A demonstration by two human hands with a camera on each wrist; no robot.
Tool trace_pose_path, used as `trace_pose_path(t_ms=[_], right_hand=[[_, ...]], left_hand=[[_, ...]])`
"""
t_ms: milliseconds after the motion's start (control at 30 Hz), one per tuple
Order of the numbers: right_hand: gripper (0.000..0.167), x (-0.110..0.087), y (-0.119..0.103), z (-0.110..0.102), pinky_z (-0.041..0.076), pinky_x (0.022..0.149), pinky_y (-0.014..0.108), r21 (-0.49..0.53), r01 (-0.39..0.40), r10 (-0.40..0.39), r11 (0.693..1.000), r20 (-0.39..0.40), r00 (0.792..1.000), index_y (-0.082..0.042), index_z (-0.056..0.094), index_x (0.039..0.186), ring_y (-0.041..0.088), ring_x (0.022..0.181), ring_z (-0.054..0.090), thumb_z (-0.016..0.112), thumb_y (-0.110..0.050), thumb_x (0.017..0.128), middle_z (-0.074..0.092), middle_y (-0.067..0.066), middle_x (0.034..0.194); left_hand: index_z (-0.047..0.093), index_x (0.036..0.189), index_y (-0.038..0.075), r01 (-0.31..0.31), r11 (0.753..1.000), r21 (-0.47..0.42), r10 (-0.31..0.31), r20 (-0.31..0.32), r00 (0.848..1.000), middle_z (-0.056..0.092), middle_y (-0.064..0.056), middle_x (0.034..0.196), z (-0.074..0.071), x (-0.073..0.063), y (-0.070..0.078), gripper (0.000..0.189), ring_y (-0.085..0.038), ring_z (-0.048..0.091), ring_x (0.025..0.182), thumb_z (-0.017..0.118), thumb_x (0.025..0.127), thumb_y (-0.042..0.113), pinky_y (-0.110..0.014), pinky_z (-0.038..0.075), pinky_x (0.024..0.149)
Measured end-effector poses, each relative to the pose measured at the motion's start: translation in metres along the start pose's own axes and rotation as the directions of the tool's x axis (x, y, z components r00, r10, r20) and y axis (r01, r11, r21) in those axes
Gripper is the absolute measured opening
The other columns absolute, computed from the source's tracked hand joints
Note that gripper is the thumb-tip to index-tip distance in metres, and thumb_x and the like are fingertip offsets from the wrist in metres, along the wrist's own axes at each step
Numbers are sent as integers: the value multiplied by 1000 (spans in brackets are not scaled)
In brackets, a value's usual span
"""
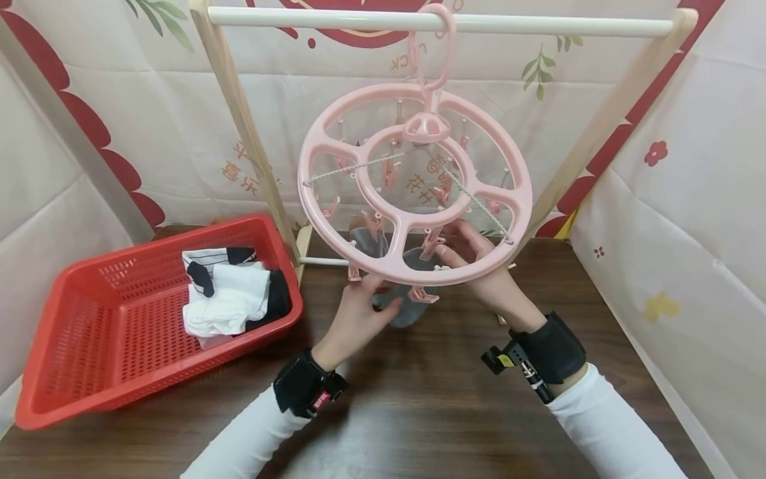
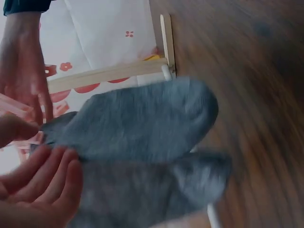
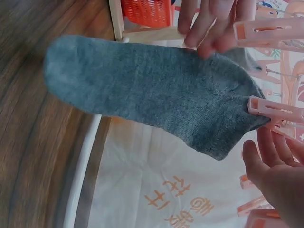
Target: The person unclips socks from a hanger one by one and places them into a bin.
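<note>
From a pink round clip hanger [image 1: 326, 249] hang two grey socks. The nearer grey sock [image 3: 142, 80] is held at its cuff by a pink clip [image 3: 275, 110], toe downward. Beside it hangs the other grey sock [image 1: 368, 243], partly behind the ring. My left hand [image 1: 359, 313] is at the nearer sock, thumb and fingers apart, fingertips close to its side. On the other side, my right hand [image 1: 479, 256] reaches under the ring, its loosely bent fingers right by the clip at the cuff. In the left wrist view both socks overlap near my left fingers [image 2: 54, 175].
A red basket [image 1: 78, 332] on the left holds white and black socks [image 1: 230, 296]. The hanger hooks over the white bar [image 1: 538, 25] of a wooden-sided rack [image 1: 242, 120]. Several unused pink clips [image 1: 423, 295] dangle round the ring. Brown tabletop [image 1: 419, 412] lies below.
</note>
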State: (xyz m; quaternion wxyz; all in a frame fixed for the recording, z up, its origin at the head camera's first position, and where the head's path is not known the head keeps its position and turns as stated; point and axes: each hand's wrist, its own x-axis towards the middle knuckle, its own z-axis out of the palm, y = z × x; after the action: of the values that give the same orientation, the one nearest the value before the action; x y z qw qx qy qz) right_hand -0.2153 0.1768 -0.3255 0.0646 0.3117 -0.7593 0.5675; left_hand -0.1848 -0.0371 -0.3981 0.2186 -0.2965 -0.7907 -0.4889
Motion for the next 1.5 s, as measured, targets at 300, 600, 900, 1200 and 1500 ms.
trace_pose_path(t_ms=[300,600,900,1200,1500], right_hand=[[29,0,2,4,46,84,29,61,52,-50,997,-29,998,5,51,123,28,96,58,56,2,95,58,21,102],[29,2,2,9,48,83,29,48,73,-69,996,-72,995,5,55,123,23,96,59,56,3,94,61,20,105],[33,1,0,8,50,86,29,27,13,-11,1000,-80,997,2,53,129,22,103,61,56,-3,96,62,17,115],[30,-1,4,11,50,87,34,120,31,-23,992,-68,997,3,51,128,26,97,66,50,-1,98,63,25,113],[28,-3,8,14,50,86,31,129,32,-18,991,-114,993,4,51,127,27,100,66,48,-4,100,61,31,112]], left_hand=[[48,125,-4,196,979,-60,-201,-106,974,51,-19,123,18,11,-10,55,-31,49,113,76,78,6,-45,40,95],[66,111,0,216,971,-100,-219,-29,975,68,-13,108,26,5,-19,27,-24,61,104,71,85,9,-51,39,97],[70,90,0,276,929,-246,-287,-10,958,44,4,62,34,-3,-18,7,-10,42,56,64,92,5,-23,33,55],[62,78,3,295,919,-262,-307,-6,952,38,5,60,39,-10,-15,15,-9,38,53,62,93,2,-23,30,52],[54,68,4,250,946,-206,-256,-4,967,40,6,59,40,-10,-13,25,-7,39,54,60,91,1,-23,31,52]])
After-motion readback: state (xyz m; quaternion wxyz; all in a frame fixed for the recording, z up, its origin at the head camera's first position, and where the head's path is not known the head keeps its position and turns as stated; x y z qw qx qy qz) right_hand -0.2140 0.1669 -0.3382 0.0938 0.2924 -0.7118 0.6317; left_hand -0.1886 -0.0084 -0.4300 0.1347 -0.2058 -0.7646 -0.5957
